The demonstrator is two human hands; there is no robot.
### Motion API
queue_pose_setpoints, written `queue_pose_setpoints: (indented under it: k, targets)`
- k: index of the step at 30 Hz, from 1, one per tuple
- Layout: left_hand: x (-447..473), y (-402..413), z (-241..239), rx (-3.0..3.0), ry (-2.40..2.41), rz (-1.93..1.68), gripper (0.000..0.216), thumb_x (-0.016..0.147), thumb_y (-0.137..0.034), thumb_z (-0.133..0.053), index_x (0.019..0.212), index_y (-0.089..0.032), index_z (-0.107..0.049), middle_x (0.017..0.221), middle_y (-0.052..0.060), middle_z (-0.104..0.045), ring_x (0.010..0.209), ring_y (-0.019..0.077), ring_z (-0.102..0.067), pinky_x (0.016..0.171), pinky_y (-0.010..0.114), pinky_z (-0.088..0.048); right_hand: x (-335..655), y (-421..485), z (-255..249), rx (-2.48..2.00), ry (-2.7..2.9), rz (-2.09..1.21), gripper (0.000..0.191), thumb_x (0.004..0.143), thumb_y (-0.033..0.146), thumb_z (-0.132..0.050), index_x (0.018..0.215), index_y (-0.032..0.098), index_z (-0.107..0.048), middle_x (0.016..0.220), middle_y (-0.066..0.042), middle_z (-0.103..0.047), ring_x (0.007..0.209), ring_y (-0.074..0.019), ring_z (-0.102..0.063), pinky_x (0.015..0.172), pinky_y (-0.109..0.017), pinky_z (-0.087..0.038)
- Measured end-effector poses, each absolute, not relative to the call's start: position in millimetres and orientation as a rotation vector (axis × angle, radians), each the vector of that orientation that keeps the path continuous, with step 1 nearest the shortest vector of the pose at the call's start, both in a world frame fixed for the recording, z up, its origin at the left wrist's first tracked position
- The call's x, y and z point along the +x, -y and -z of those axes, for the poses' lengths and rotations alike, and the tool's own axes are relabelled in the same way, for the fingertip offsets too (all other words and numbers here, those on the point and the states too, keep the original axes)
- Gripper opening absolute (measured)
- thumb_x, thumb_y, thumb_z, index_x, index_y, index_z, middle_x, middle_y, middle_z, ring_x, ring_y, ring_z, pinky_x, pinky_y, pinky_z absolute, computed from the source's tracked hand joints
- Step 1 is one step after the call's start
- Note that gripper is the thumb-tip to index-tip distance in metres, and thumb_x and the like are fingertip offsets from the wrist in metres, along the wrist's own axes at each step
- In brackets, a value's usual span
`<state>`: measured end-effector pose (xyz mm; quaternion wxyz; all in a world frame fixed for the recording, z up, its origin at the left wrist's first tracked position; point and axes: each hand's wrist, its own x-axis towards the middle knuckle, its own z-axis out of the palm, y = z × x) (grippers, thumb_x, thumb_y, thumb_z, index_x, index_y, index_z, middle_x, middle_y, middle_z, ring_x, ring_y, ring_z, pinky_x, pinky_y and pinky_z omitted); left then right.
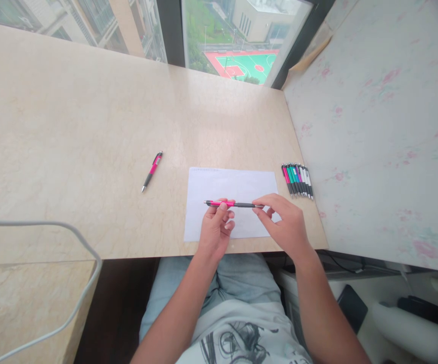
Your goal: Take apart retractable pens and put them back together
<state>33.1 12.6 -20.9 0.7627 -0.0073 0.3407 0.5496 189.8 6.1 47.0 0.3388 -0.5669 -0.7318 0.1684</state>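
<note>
A pink pen with a black grip [245, 205] is held level above a white sheet of paper [242, 182]. My left hand [218, 225] pinches its pink barrel between thumb and fingers. At the silver tip end, the thumb and forefinger of my right hand [281, 220] are closed on the pen. Faint small writing runs along the paper's upper left edge. Another pink pen [152, 172] with a black grip lies apart on the tabletop, left of the paper.
Several pens [297, 181] in various colours lie side by side right of the paper, near the flowered wall [386, 126]. A grey cable [78, 235] loops across the lower left. Behind the pale tabletop [71, 126] stands a window.
</note>
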Motion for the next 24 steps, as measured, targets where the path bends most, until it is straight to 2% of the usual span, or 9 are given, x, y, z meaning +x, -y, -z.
queue_pose_setpoints:
  k: [12,19,21,23,24]
  targets:
    - [33.4,-12.5,21.9,-0.006,-0.748,-1.194,0.032,0.069,-0.025,-0.086,0.095,-0.017,-0.068,0.097,0.004,-0.073,0.061,0.0039,-0.058,0.043,0.011,-0.035,189.7,-7.6,-40.8,-1.460,1.861,-0.467,0.005,0.092,0.023,-0.063,0.091,0.022,-0.067,0.086,-0.002,-0.072,0.064,-0.0130,-0.058,0.061,-0.028,-0.049]
    - [32.5,-11.4,22.0,0.038,-0.732,-1.173,0.032,0.070,-0.026,-0.086,0.094,-0.016,-0.068,0.096,0.006,-0.072,0.064,0.0049,-0.058,0.043,0.011,-0.034,191.1,-8.7,-38.6,-1.596,1.872,-0.542,0.042,0.099,0.037,-0.053,0.061,0.020,-0.058,0.057,0.001,-0.057,0.054,-0.0120,-0.052,0.057,-0.029,-0.039]
    - [32.3,-11.4,22.9,0.041,-0.731,-1.173,0.032,0.070,-0.026,-0.086,0.095,-0.016,-0.068,0.096,0.006,-0.072,0.064,0.0048,-0.058,0.044,0.011,-0.035,190.5,-8.5,-38.3,-1.585,1.863,-0.581,0.035,0.098,0.038,-0.053,0.070,0.020,-0.063,0.065,-0.001,-0.063,0.061,-0.0135,-0.057,0.059,-0.028,-0.042]
    - [32.4,-11.5,23.9,0.040,-0.733,-1.176,0.032,0.070,-0.026,-0.086,0.096,-0.016,-0.068,0.097,0.006,-0.072,0.064,0.0045,-0.058,0.044,0.011,-0.035,189.7,-7.6,-38.4,-1.555,1.840,-0.631,0.020,0.095,0.038,-0.057,0.093,0.021,-0.067,0.084,-0.004,-0.071,0.075,-0.0166,-0.065,0.062,-0.028,-0.047]
    - [32.6,-11.5,24.2,0.039,-0.736,-1.177,0.032,0.071,-0.026,-0.085,0.096,-0.016,-0.068,0.097,0.006,-0.072,0.063,0.0044,-0.058,0.044,0.011,-0.035,189.4,-7.0,-38.4,-1.550,1.827,-0.639,0.020,0.094,0.038,-0.059,0.102,0.021,-0.066,0.091,-0.005,-0.072,0.080,-0.0177,-0.066,0.063,-0.027,-0.049]
